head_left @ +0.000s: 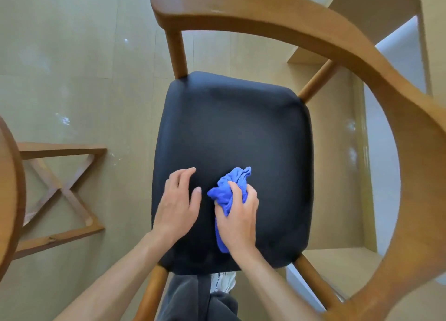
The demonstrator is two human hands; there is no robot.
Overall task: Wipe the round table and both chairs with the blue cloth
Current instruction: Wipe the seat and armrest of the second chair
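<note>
gripping bunched blue cloth (231, 195) on chair seat (231, 132), right hand (237, 220); left hand (177, 203) spread flat

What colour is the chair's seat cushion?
Black, inside a brown wooden frame; the seat cushion shows in the head view.

right hand (237, 218) gripping blue cloth (229, 190), chair seat (231, 127)

Soft, even daylight fills the view, with pale glare patches on the glossy floor (72, 79). Wide-angle distortion bends the chair's wooden backrest (313, 23), whose near edges look slightly blurred.
</note>
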